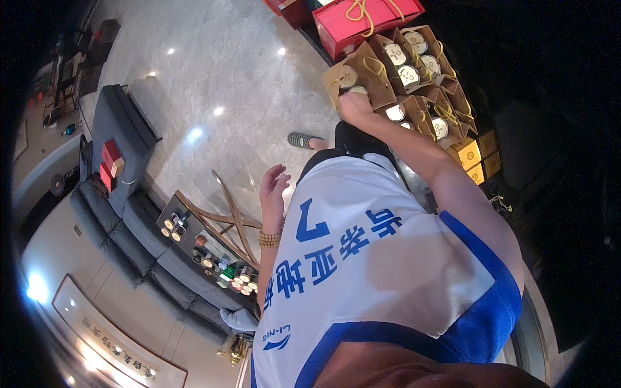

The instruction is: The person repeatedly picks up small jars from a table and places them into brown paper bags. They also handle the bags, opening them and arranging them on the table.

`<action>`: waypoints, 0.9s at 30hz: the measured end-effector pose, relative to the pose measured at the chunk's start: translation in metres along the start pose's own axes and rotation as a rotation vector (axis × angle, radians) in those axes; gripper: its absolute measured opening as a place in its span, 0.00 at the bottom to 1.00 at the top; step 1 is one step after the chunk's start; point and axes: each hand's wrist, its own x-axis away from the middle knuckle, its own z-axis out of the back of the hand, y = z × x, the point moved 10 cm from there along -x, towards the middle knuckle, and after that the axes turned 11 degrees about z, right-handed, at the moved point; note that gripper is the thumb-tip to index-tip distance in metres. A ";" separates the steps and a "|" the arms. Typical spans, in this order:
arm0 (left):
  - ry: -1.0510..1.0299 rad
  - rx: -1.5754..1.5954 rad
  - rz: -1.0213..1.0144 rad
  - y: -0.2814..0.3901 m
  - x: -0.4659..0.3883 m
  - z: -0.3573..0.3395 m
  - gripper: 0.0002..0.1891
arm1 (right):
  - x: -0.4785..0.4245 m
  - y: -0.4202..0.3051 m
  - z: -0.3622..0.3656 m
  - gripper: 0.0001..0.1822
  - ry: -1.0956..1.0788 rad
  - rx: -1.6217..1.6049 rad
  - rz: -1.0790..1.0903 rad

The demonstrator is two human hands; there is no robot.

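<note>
My right hand (355, 105) reaches into the mouth of a brown kraft paper gift bag (376, 82) with yellow cord handles. Inside that bag are two round-lidded canisters; the nearer canister (359, 90) is right at my fingers. The bag hides my fingertips, so whether they grip it does not show. My left hand (273, 189), with a beaded bracelet (269, 239) at the wrist, hangs in the air with loosely bent fingers and nothing in it. More kraft bags (422, 56) with canisters (408, 75) stand beside the first one.
A red gift box (367, 22) with yellow cord sits beyond the bags, and yellow boxes (468, 154) at their right. To the left are a low table (189, 213) with canisters, a grey sofa (140, 237) and red boxes (111, 159). A slippered foot (304, 141) rests on the floor.
</note>
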 end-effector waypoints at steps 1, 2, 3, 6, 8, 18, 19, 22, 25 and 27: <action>0.002 0.001 -0.014 0.004 -0.006 0.002 0.19 | 0.002 -0.007 0.002 0.10 -0.012 -0.002 0.030; -0.025 -0.030 -0.033 0.007 -0.012 0.000 0.19 | 0.002 -0.013 0.001 0.11 0.082 0.016 0.051; -0.038 -0.020 -0.039 0.012 -0.013 0.002 0.19 | 0.004 -0.031 0.005 0.11 0.059 -0.004 0.088; -0.037 0.005 -0.087 0.022 -0.028 0.021 0.18 | 0.007 -0.119 0.042 0.11 -0.037 -0.046 0.243; -0.063 0.093 -0.127 0.019 -0.041 0.030 0.18 | 0.009 -0.181 0.050 0.11 -0.097 -0.010 0.401; 0.293 -0.491 0.063 0.077 -0.055 0.191 0.32 | -0.022 -0.402 0.019 0.08 -0.307 0.423 1.058; 0.305 -0.510 0.070 0.074 -0.057 0.213 0.30 | -0.028 -0.420 0.014 0.08 -0.336 0.450 1.102; 0.414 -0.543 0.023 0.046 -0.067 0.285 0.25 | -0.049 -0.474 -0.017 0.08 -0.375 0.517 1.210; 0.476 -0.472 0.024 0.022 -0.078 0.344 0.20 | -0.082 -0.523 -0.026 0.08 -0.347 0.484 1.203; 0.472 -0.385 0.071 0.015 -0.080 0.383 0.20 | -0.115 -0.550 -0.027 0.12 -0.409 0.404 1.175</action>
